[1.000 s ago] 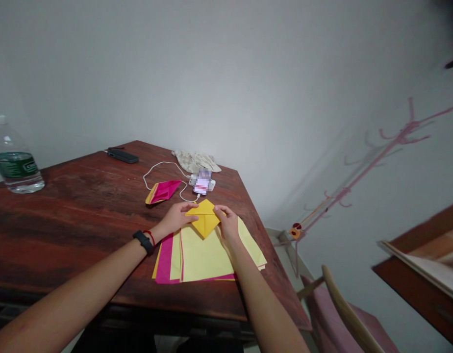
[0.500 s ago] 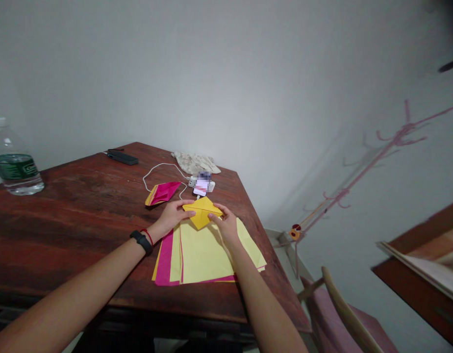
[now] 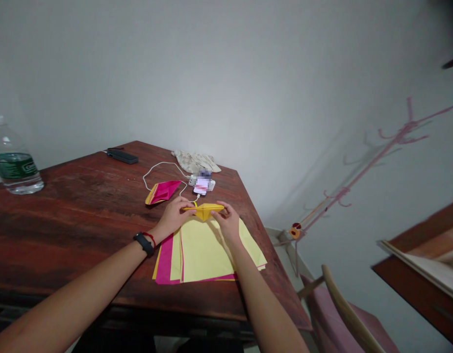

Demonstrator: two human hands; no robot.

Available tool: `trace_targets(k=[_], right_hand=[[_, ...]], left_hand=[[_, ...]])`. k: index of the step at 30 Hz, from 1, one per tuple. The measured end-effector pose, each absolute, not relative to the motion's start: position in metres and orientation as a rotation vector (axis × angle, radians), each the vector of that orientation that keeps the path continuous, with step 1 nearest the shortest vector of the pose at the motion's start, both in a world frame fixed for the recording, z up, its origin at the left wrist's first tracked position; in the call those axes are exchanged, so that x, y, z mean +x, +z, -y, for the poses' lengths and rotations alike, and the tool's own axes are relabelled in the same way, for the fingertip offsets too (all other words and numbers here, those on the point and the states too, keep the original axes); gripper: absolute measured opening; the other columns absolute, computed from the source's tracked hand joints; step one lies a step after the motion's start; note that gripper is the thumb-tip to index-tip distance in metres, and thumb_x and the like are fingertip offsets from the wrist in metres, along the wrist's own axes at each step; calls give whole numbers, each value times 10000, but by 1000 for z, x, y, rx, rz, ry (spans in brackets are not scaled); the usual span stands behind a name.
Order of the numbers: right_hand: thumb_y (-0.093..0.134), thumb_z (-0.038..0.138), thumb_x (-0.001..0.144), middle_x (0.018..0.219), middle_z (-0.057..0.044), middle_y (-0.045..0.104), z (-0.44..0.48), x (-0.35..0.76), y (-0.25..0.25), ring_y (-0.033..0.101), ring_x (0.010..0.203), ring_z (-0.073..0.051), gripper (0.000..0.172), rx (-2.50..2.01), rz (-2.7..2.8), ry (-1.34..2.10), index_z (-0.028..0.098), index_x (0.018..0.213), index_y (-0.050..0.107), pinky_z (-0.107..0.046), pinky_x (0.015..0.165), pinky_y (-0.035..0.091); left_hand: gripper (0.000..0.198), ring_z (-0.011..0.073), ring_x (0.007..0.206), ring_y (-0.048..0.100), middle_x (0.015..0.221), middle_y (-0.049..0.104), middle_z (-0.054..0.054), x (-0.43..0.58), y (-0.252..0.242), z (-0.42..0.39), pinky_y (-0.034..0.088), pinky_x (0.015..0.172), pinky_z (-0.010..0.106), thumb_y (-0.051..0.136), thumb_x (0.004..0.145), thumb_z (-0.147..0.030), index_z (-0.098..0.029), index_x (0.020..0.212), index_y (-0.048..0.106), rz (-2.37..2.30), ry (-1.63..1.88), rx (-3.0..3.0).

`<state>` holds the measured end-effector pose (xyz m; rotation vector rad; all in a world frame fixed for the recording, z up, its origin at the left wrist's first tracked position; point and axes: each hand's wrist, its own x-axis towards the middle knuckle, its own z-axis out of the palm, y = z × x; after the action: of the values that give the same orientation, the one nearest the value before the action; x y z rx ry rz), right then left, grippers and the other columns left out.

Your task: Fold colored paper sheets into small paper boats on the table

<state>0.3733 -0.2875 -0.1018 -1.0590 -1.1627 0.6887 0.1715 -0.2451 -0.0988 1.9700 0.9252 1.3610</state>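
In the head view, a small bright-yellow folded paper piece, its outline a flattened diamond seen nearly edge-on, sits between the person's two hands, at about the same height in the view as the fingertips. The left hand pinches its left corner between thumb and fingers, and the right hand pinches the right corner the same way, its thumb on the near face; the middle of the piece is uncovered between them. The piece is at the far edge of a fanned stack of pale-yellow, magenta and golden paper sheets on the dark reddish-brown wooden tabletop; whether it touches the top sheet I cannot tell. The right forearm passes over the right part of the stack. Beyond the left hand, and apart from it, lies a magenta-and-yellow folded paper form. Just past the yellow piece is a smartphone with a lit, blurred screen, a thin white cable looping to its left.
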Motion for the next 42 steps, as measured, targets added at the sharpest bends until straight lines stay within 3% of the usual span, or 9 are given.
trace_targets(k=[6,11,18,24,28,36,42], right_hand=[[837,338,638,994,-68,674,287,375,-100,634,908,-198,251,-1052,1225,535,178,790,717,-300,769,540],[836,423,635,775,-20,690,288,371,-97,627,709,-162,363,-1011,1069,802,176,848,677,-279,640,536],[816,450,678,843,-14,712,288,370,-99,617,707,-133,480,-996,1030,883,186,1069,727,-243,635,508],[864,403,628,770,-5,714,290,362,-101,599,651,-130,543,-969,1066,993,172,1101,732,-256,618,499],[875,382,624,688,14,707,291,360,-102,603,584,-125,491,-944,1047,1034,190,1044,708,-241,573,484],[866,404,663,820,-11,765,299,352,-99,676,627,-149,383,-801,1016,1176,227,867,595,-254,590,538],[849,377,711,788,4,749,299,351,-103,664,624,-137,309,-699,1052,1265,225,818,603,-219,542,499]], left_hand=[[305,223,806,681,868,742,71,175,-102,242,526,718,297,692,789,-449,-154,860,713,-829,1255,1704],[389,181,663,685,780,730,48,176,-104,241,505,595,250,752,729,-505,-140,836,671,-749,1050,1560],[577,201,646,711,811,750,93,183,-104,253,511,581,265,665,771,-646,-99,948,715,-593,771,1359],[498,181,698,703,859,763,88,182,-106,254,522,635,260,783,708,-551,-121,954,740,-511,653,1322],[499,188,720,722,915,758,109,181,-105,258,540,650,271,754,763,-530,-130,1058,710,-489,606,1275],[419,169,777,716,964,727,83,180,-105,263,563,729,286,798,766,-349,-157,1111,657,-423,547,1216],[583,173,914,704,1083,714,80,180,-106,266,549,794,279,818,764,-282,-225,1287,568,-310,463,1221]])
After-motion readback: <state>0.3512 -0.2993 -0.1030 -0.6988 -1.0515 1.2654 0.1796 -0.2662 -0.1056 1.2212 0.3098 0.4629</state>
